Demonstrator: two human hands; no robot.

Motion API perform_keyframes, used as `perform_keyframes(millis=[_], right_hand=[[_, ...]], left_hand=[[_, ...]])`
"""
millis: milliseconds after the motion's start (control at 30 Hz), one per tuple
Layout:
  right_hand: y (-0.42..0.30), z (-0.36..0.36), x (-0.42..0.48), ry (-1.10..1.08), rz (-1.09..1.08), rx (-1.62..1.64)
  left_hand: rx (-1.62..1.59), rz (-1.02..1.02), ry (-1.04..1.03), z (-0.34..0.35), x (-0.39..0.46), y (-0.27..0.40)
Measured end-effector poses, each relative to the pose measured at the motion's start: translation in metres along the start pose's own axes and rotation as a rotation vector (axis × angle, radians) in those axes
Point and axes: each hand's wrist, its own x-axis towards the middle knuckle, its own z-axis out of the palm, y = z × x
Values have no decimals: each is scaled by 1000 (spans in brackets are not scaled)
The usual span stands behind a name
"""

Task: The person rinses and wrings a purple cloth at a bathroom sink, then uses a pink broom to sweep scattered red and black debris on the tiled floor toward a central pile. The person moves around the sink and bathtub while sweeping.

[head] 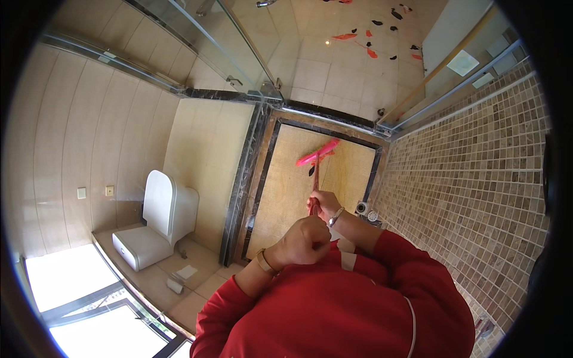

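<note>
Both my hands are closed around the handle of a pink broom (318, 154). My left hand (304, 239) is at the upper end of the handle, close to my red top. My right hand (324, 203) grips it lower down, nearer the broom head. The pink head lies at a slant on the yellowish tiled floor inside a dark stone border. A black scrap (312, 170) lies just below the head, and orange-red scraps (329, 155) touch its edge; whether they are leaves or feathers I cannot tell.
Beyond a dark stone sill (329, 112), more red scraps (344, 36) and black scraps (396, 14) lie scattered on tiles. A glass door (244, 49) stands at the upper left. A white toilet (159, 219) is on the left, a mosaic wall (465, 161) on the right.
</note>
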Motion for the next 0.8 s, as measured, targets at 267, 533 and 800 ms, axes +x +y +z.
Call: perform_keyframes(millis=[267,533,800], right_hand=[[-30,-31,79,1,-62,112],[-8,2,34,199,28,-69],[-8,40,8,105,-87,19]], left_hand=[[131,-85,-118,10,28,-61],[-67,-238,-120,-10,14,-21],[-77,-179,-89,-50,20,1]])
